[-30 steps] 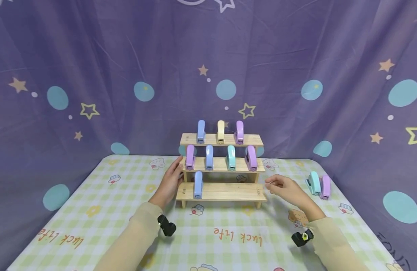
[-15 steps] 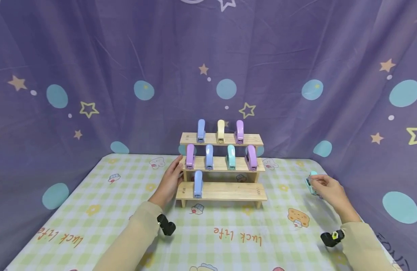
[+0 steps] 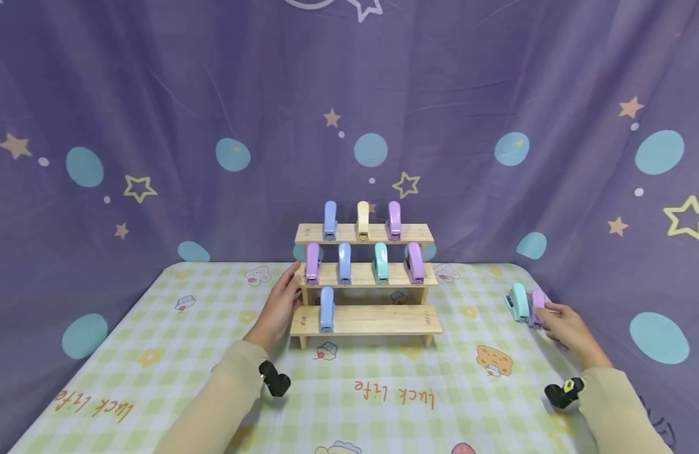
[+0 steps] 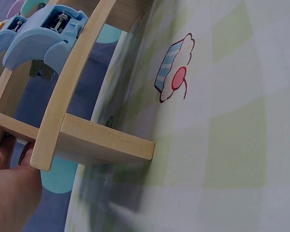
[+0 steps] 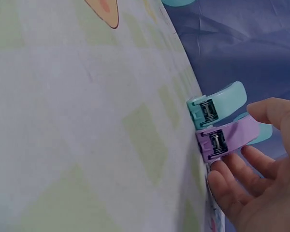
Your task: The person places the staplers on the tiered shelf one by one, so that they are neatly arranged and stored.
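My left hand (image 3: pixel 278 309) grips the left side of a three-tier wooden display rack (image 3: pixel 377 321); in the left wrist view its fingertips are partly hidden behind the wood. Far to the right, my right hand (image 3: pixel 570 328) holds a purple stapler (image 5: pixel 232 137) between thumb and fingers. That stapler stands on the table against a mint-green stapler (image 3: pixel 518 302). On the rack's bottom tier, a blue stapler (image 3: pixel 327 309) stands near the left end. The middle tier carries purple, blue and mint staplers (image 3: pixel 381 263). Blue, yellow and purple staplers (image 3: pixel 363 221) line the top tier.
A green-checked cloth (image 3: pixel 213 353) with printed pictures covers the table. Behind it hangs a purple curtain (image 3: pixel 304 157) with stars and dots. The pair of staplers sits close to the table's right edge. Each wrist wears a small black camera (image 3: pixel 565 393).
My right hand has moved right from beside the rack's bottom tier to the purple stapler and taken hold of it. The left hand stays at the rack. The head view has shifted slightly.
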Tool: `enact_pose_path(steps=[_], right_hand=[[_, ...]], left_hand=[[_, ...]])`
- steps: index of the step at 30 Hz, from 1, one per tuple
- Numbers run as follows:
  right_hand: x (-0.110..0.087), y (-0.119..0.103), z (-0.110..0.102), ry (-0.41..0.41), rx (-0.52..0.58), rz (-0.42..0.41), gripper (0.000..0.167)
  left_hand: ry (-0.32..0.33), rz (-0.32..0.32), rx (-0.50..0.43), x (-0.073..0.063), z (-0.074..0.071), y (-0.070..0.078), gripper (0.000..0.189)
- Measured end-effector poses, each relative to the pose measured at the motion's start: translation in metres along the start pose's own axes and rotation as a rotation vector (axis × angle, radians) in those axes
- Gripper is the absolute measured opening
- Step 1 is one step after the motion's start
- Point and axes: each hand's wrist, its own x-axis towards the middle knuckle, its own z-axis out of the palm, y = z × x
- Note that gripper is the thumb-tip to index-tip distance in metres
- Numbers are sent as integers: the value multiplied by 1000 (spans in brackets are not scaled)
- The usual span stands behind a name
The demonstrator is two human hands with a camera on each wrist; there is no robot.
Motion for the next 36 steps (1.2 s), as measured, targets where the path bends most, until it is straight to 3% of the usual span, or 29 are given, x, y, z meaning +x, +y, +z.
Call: enact_pose_path(steps=[4, 13, 27, 36], right_hand=[[5, 4, 2, -17, 13, 8, 88], [11, 13, 12, 64, 60, -41, 79], [9, 11, 11, 69, 90, 14, 82], [7, 9, 11, 77, 102, 8, 79]], left_hand=[[-6, 1, -2, -1, 0, -1, 52], [-7, 5, -12, -1, 0, 0, 53], [-6, 2, -12, -1, 0, -1, 51], [-15, 16, -22, -1, -1, 0, 52]])
